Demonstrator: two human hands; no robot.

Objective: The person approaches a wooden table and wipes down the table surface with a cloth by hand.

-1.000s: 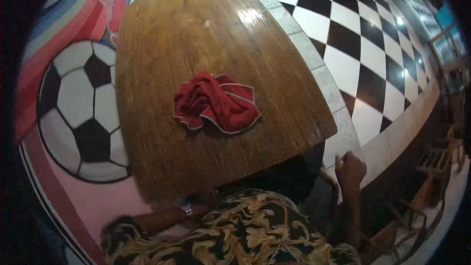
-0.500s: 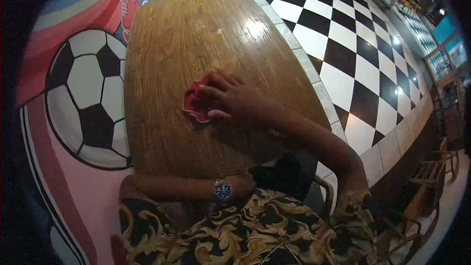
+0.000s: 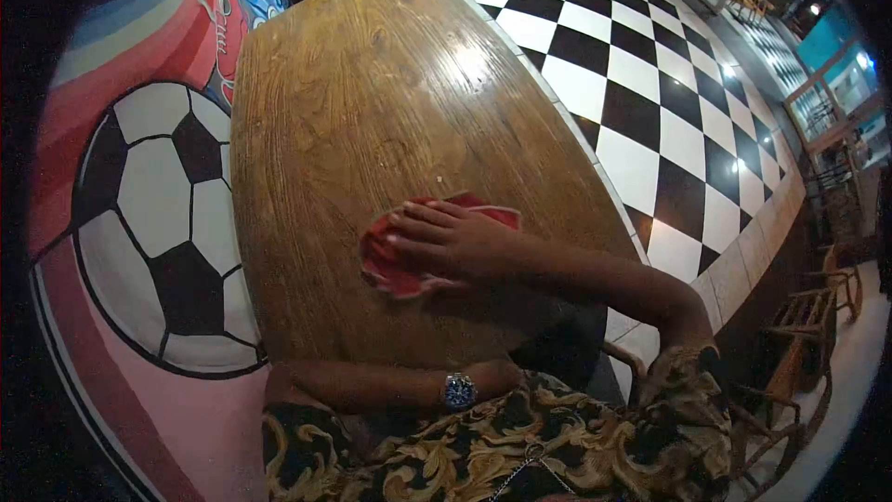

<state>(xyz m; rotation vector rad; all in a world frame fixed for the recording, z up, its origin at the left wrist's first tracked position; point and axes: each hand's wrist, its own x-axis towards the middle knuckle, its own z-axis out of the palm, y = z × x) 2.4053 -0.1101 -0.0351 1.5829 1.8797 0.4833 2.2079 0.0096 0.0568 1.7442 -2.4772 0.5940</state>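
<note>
My right hand [image 3: 441, 240] presses down on a red cloth [image 3: 381, 260] with a pale edge. The cloth is spread on a brown wooden table [image 3: 325, 130], under my palm and fingers, and a corner of it shows behind my knuckles. My left forearm, with a metal wristwatch [image 3: 459, 391] on it, lies along the near edge of the table across my front. My left hand [image 3: 500, 377] is dark and close to my patterned shirt; its fingers are hidden.
A small pale speck [image 3: 439, 179] lies on the table just beyond the cloth. Along the left side runs a wall painted with a football [image 3: 158, 223]. To the right is a black-and-white checkered floor [image 3: 632, 107]. Wooden chairs [image 3: 804, 335] stand at the lower right.
My right hand has come nearer to me with the cloth, which now lies flatter and more spread out. My fingers are straighter on it. The camera view has shifted slightly.
</note>
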